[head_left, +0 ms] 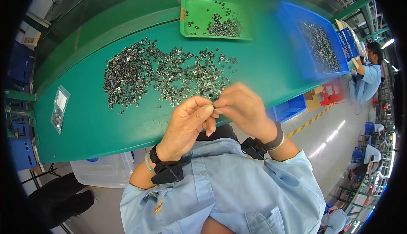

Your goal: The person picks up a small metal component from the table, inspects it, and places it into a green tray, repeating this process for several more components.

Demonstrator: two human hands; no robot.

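My left hand and my right hand meet fingertip to fingertip above the near side of the green table. Both are closed in a pinch around something tiny, mostly hidden by the fingers; its kind cannot be made out. Just beyond them spreads a loose pile of small shiny metal parts, dark and silver. A denser heap of such parts lies to its left. Farther back, a light green tray holds more small parts, gathered toward its near right side.
A blue bin with many small parts stands at the table's right end. On the left lies a clear zip bag of parts. Below the table's edge are a clear plastic box and a blue crate. A co-worker is at far right.
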